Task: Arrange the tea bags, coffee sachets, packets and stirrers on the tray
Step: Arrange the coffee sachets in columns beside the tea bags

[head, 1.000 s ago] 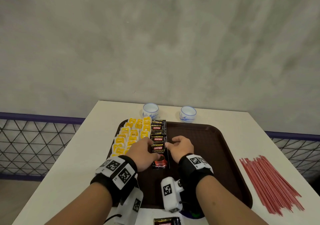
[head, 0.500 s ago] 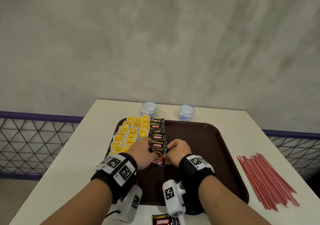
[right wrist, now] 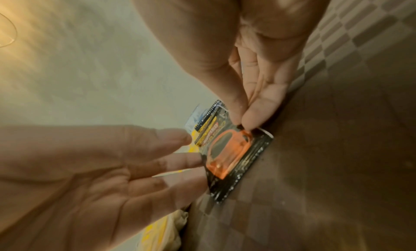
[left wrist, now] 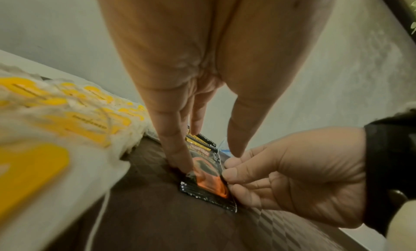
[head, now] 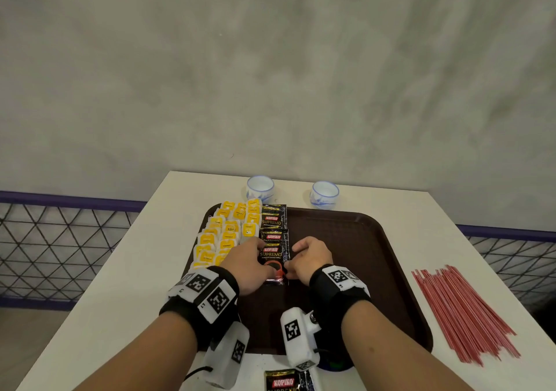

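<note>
On the brown tray [head: 361, 255], yellow tea bags [head: 228, 231] fill the left side, with a column of black coffee sachets [head: 273, 219] beside them. The nearest coffee sachet [head: 274, 258] [left wrist: 207, 180] [right wrist: 234, 151] lies flat at the column's near end, between both hands. My left hand [head: 258, 250] [left wrist: 180, 158] touches its left edge with straight fingers [right wrist: 180, 158]. On the right edge, my right hand [head: 293, 258] [right wrist: 244, 120] pinches it between thumb and forefinger. Red stirrers [head: 460, 312] lie on the table to the right of the tray.
Two small white cups [head: 260, 187] [head: 324, 194] stand behind the tray. Another black sachet [head: 284, 381] lies on the white table at its front edge. A mesh railing runs along both sides of the table.
Both hands have drawn in against the sides of the nearest sachet, and it has slid a little away from me, toward the column of sachets.
</note>
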Tool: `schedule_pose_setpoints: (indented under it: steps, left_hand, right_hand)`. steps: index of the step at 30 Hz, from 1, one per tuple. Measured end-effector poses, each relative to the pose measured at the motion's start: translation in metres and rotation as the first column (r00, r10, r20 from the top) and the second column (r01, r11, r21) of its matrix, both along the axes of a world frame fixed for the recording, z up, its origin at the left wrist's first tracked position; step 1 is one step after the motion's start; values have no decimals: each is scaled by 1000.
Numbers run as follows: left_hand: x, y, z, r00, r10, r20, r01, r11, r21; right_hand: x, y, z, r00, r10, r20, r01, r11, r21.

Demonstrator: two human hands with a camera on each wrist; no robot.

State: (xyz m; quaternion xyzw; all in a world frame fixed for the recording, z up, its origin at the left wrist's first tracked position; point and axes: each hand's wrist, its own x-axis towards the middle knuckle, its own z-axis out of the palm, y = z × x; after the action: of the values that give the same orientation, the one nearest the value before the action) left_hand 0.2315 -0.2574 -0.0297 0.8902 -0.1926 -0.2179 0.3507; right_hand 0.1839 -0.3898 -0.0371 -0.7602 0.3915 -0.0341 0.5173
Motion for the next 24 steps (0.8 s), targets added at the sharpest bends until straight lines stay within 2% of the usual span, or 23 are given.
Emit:
schedule_pose_setpoints:
  steps: [10,15,20,24]
  left_hand:
    - [1,-3,-5,1000,25,-18,-26,998,-65]
    - [1,0,-2,1000,18,-2,-18,999,-43]
    - [-10,30,29,998,1,60,0,1000,-21]
    - [-47,81,59,987,-85,134,88,996,-22]
  right_hand:
    - [1,-5,-7,1000,-5,5,5,1000,13]
    - [-6,-8,-3,1000,18,17,-18,1000,22]
    - [-31,-13,21,989,94,114,-95,995,7]
    - [-71,-11,53,957,222,186,-225,974,-4]
